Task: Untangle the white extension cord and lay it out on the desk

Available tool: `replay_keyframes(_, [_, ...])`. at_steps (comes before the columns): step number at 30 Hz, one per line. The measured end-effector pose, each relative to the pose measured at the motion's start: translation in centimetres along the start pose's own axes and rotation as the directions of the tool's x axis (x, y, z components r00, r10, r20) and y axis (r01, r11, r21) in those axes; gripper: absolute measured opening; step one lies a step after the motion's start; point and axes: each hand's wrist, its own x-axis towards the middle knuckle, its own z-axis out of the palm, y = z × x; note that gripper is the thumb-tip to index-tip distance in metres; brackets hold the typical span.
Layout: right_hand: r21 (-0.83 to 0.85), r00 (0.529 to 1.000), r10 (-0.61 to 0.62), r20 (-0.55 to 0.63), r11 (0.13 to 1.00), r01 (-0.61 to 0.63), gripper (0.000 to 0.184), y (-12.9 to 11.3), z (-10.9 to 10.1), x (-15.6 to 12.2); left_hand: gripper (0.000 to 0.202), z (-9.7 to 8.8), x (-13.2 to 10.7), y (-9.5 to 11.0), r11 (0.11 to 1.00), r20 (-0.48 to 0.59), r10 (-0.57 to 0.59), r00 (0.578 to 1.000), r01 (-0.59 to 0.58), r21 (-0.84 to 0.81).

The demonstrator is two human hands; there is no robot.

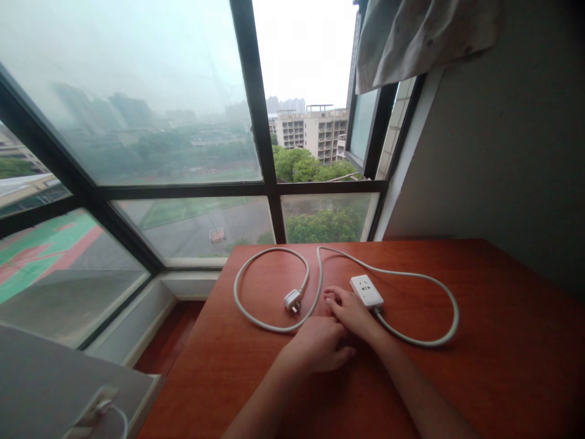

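A white extension socket [365, 291] lies face up on the reddish-brown tabletop, just beyond my right hand [351, 312]. Its fingers are loosely bent and apart, with nothing between them. Closer to me, my left hand [317, 342] rests back up against the right wrist, thumb apart from the fingers; its fingertips are partly hidden, and no object shows in it. To the left, a white three-pin plug [293, 299] lies on the table with its prongs toward me. The pale cable [236, 292] loops round the plug, passes left of my right hand and curves right to the socket.
The wooden table [503, 366] reaches the window side, where dark window frames [192, 192] stand. A pale curtain [420, 42] hangs at upper right beside a grey wall [498, 146]. At lower left, a white plug with a cord sits in a wall outlet [98, 402].
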Motion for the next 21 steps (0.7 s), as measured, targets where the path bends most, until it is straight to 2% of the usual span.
replay_keyframes(21, [-0.027, 1.000, 0.006, 0.000, 1.000, -0.006, 0.032, -0.26, -0.14, -0.11, 0.026, 0.48, 0.09, -0.23, 0.999, -0.047, 0.023, 0.999, -0.022, 0.030])
